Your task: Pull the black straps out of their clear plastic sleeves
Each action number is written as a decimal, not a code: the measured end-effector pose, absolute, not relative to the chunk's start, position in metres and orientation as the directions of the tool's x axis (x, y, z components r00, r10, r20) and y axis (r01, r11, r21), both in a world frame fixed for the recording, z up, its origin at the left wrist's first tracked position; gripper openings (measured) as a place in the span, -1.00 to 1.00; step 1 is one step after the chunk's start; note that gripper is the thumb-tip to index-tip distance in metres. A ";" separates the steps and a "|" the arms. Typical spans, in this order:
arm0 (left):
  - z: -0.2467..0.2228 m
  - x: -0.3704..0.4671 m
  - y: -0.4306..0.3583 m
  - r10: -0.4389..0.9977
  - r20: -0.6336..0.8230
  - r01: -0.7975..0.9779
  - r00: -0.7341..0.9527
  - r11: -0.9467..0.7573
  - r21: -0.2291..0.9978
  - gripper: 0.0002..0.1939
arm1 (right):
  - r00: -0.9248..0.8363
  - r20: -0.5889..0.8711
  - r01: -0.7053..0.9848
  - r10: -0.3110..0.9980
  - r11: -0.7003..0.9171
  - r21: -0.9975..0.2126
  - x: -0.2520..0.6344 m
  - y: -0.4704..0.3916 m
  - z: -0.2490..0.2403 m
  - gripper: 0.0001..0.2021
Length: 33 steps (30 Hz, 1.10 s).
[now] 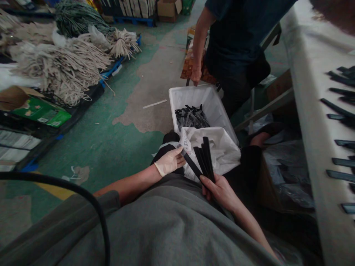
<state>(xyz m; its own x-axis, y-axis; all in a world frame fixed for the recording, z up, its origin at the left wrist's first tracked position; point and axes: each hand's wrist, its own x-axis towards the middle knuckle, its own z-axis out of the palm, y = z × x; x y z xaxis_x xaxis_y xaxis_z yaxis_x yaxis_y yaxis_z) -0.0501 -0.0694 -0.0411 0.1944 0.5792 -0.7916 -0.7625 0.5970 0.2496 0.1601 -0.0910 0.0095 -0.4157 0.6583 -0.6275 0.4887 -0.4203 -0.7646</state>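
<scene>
Several flat black strips [203, 159] fan upward from my right hand [217, 188], whose fingers are wrapped round their lower ends. One strip [191, 162] leans out to the left, and its grey tip is pinched by my left hand [170, 161], which wears a pale glove. Just beyond my hands lies a white sack [222, 147], draped against the near side of a white plastic bin [219, 107]. Inside the bin is a heap of dark strips [191, 116].
Another person [233, 40] stands behind the bin, one hand near its far rim. On the right, a pale table [302, 74] carries rows of black strips. Bundles of beige cords [63, 66] and a green box [41, 111] sit at left.
</scene>
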 end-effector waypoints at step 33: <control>-0.019 -0.036 -0.072 0.756 -0.654 -0.816 0.039 0.402 0.416 -0.69 | -0.356 -0.476 0.763 0.804 -0.044 -0.645 0.154 -0.051 0.046 -0.61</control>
